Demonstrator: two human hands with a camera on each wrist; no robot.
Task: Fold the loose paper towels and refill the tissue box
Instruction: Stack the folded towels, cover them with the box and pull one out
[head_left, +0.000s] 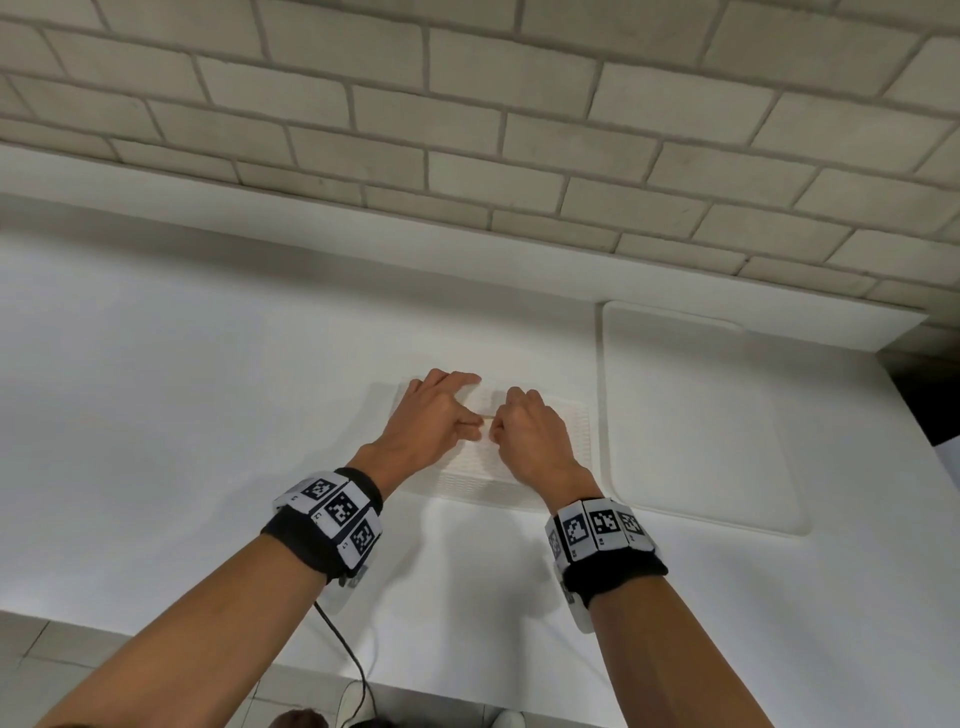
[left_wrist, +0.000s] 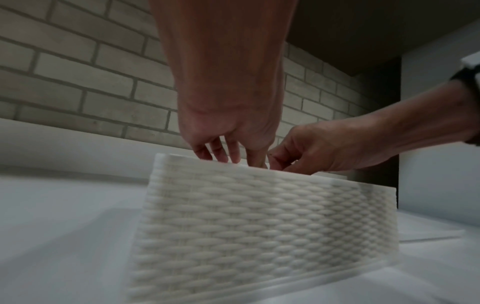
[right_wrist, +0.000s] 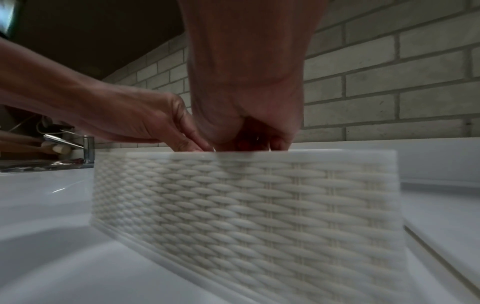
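Note:
A white tissue box with a woven pattern stands on the white counter; its side fills the left wrist view and the right wrist view. Both hands are on its top, close together at the middle. My left hand lies with fingers stretched out, tips touching the lid. My right hand has its fingers curled down at the lid's centre; its fingertips are hidden behind the box rim. No paper towel shows in any view.
A flat white board lies on the counter just right of the box. A brick wall rises behind. A chrome tap and sink edge sit off to the left. The counter's front edge runs near my forearms.

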